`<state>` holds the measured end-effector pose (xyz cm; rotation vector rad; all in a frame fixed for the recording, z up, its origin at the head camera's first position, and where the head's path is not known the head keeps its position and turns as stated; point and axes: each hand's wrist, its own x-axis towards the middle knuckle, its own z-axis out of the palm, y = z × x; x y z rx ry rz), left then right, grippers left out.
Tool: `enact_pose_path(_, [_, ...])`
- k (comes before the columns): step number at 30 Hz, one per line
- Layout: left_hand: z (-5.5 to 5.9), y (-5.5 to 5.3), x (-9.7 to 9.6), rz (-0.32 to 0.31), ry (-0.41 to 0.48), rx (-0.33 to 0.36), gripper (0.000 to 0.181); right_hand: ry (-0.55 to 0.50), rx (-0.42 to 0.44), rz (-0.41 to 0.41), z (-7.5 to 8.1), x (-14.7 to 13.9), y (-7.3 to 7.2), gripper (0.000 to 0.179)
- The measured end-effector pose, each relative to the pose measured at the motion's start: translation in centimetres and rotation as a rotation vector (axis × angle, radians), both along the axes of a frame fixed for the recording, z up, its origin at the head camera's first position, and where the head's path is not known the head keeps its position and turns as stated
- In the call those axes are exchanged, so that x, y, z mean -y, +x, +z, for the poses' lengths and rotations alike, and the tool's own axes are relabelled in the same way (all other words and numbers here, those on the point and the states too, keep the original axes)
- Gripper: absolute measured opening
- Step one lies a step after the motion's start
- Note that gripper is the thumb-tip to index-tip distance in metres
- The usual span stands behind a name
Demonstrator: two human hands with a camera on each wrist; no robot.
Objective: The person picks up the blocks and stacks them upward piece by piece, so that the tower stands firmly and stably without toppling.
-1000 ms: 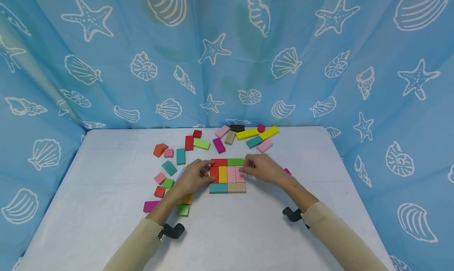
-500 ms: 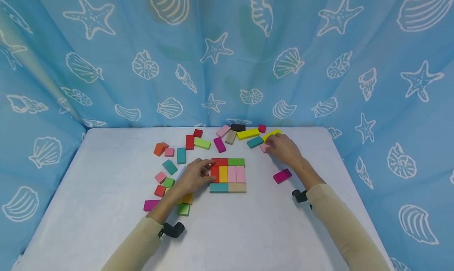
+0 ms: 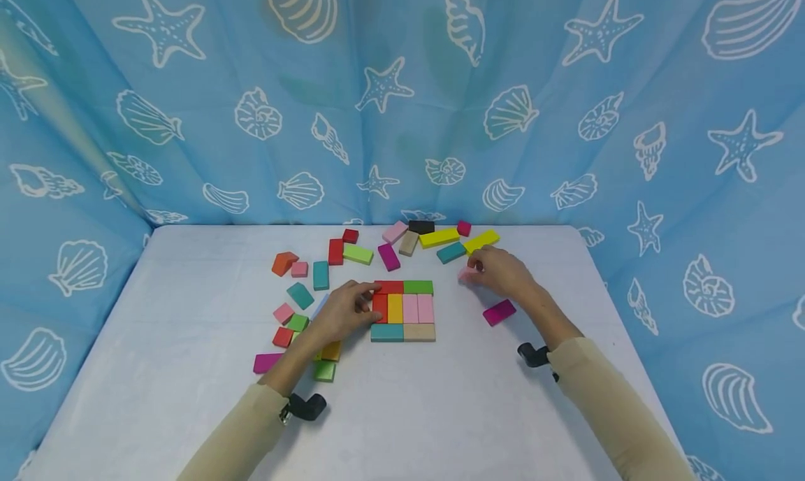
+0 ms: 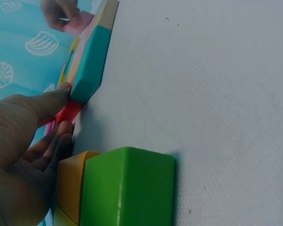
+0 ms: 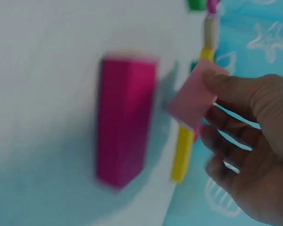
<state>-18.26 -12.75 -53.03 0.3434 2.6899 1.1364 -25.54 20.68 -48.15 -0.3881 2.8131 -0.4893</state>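
Flat colored blocks form a rectangle mid-table in the head view: a red block [image 3: 380, 307], a yellow block [image 3: 395, 309] and two pink ones between longer rows. The teal block [image 4: 90, 66] and tan block [image 3: 419, 333] make up its front row. My left hand [image 3: 346, 313] rests its thumb and fingertips against the rectangle's left edge, touching the red block. Behind and right of the rectangle, my right hand [image 3: 503, 271] pinches a pink block [image 5: 198, 94] between thumb and fingers, tilted above the table in the right wrist view.
A magenta block [image 3: 499, 312] lies right of the rectangle, below the right hand. Loose blocks, including a yellow bar [image 3: 439, 238] and a black block [image 3: 421, 226], lie along the back. More, such as a green block [image 4: 127, 188], lie around the left wrist.
My right hand has left the rectangle's right edge, reached to the back right and picked up a pink block, now pulled slightly toward me. My left hand stays in place.
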Motion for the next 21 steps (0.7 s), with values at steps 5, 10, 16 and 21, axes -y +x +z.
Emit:
enact_pose_path(5, [-0.1,0.0,0.0,0.004,0.0,0.004,0.064,-0.225,0.101,0.06,0.9,2.9,1.5,0.029])
enact_pose_path(10, [-0.2,0.0,0.0,0.0,0.015,0.007,0.062,-0.367,0.213,0.136,0.6,5.7,2.9,0.033])
enact_pose_path(16, [-0.2,-0.1,0.1,-0.014,0.024,0.008,0.063,-0.441,0.26,0.171,-0.2,7.5,3.7,0.035])
enact_pose_path(21, [0.0,0.0,0.1,0.0,0.009,0.009,0.063,-0.457,0.278,0.16,-0.1,8.5,3.8,0.035])
